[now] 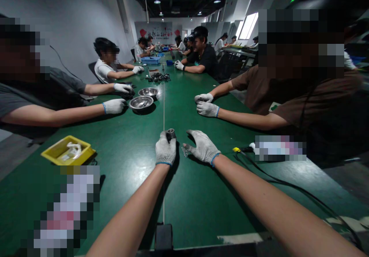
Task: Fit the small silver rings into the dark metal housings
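Observation:
My left hand [166, 148], in a whitish knitted glove with a blue cuff, is closed around a short dark cylinder [171, 134]. The cylinder's round, lighter-rimmed end faces up at the fingertips. To its right, my right hand [202, 146] wears a matching glove with dirty fingertips. Its thumb and fingers are apart, with nothing visible between them. Just below the thumb tip, a small cluster of shiny metal rings [185, 152] shows against the green table [190, 195]; whether the thumb touches them I cannot tell.
Two metal bowls [141, 104] stand ahead on the left, near a co-worker's gloved hands [114, 106]. A yellow tray [47, 155] with a white item is at left. Another co-worker's gloved hands [207, 109] are ahead on the right. A black cable [276, 178] crosses the right side.

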Available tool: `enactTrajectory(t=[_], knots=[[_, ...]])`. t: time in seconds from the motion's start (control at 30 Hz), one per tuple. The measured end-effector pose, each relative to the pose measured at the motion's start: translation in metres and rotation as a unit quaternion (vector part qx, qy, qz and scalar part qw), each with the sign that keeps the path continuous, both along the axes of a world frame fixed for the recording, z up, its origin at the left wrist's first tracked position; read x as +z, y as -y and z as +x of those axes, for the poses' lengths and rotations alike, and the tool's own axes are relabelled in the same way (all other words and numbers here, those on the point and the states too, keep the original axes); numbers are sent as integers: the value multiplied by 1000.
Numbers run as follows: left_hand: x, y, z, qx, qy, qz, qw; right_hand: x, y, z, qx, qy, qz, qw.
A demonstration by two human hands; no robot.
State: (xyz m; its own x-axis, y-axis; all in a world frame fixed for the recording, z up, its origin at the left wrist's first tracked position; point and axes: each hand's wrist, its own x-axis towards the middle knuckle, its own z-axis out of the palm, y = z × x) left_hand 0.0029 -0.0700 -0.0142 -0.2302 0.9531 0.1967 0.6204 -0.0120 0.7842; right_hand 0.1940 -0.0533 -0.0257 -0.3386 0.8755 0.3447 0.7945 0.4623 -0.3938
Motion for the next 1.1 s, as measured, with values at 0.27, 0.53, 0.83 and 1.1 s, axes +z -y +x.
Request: enactTrajectory(t=[0.27,0.53,0.83,1.1], knots=[[-1,-27,-2,-38,62,33,997,2,-22,-7,-10,-14,14,1000],[-4,-66,-8,-166,162,25,972,3,-44,-14,-48,-84,6,995],[-2,-86,-12,-261,231,-18,937,6,-58,-19,5,-150,23,988],[-4,-85,-8,-277,167,22,946,7,-57,-19,26,-213,59,975]])
